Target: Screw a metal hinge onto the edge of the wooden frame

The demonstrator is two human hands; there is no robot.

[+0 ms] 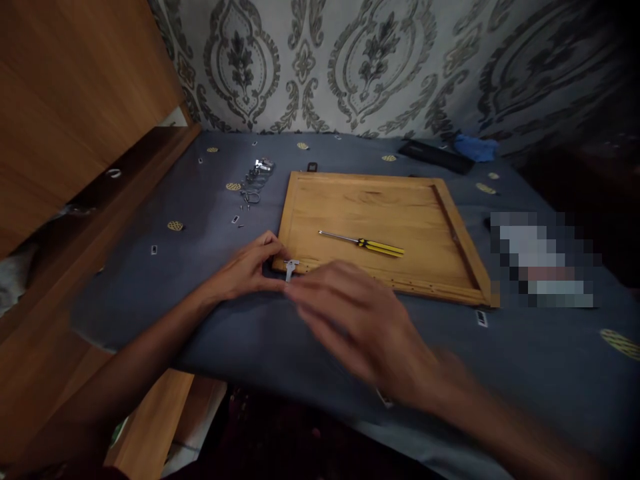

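A shallow wooden tray-like frame lies on the cloth-covered surface. At its near left corner, a small silver metal latch sits against the edge. My left hand is at that corner, with thumb and fingers closed around the latch from the left. My right hand is blurred by motion. Its fingers are bunched together, with the tips at the latch's lower end, and anything between them is hidden. A screwdriver with a yellow and black handle rests inside the frame.
Several small metal fittings and loose screws lie left of the frame. Behind it are a small black object, a long black case and a blue cloth. A blurred-out object is at right. Wooden furniture borders the left.
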